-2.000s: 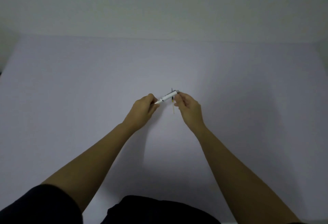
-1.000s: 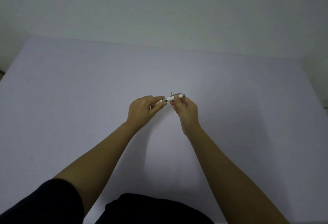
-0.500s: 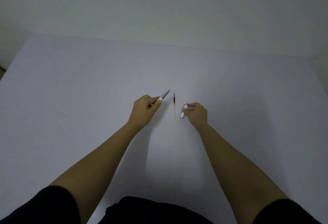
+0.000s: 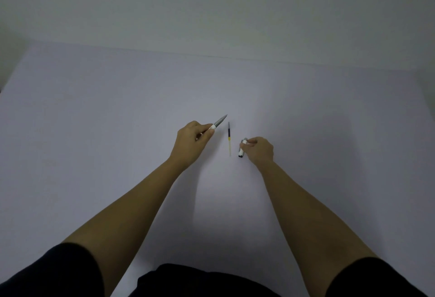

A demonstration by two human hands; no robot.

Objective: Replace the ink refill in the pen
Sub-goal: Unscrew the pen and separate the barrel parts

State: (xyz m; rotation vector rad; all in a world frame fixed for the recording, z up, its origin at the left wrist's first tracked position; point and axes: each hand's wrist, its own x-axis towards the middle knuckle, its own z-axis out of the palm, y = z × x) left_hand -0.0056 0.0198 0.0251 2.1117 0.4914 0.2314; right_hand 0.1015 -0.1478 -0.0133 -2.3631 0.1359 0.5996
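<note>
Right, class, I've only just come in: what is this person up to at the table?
A person is changing a pen's ink refill and has the pen apart in two pieces. The left hand grips the front piece with the grey pointed tip, raised and aimed away. The right hand holds the short white barrel piece low at the pale table. A thin refill lies on the table between the hands, touched by neither. Nothing has been put back together yet.

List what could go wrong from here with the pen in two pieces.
1. The ink refill lies loose on the table between the hands; a careless reach could roll it away.
2. The left hand holds the tip section and the right hand the barrel, so neither is free to pick it up.
</note>
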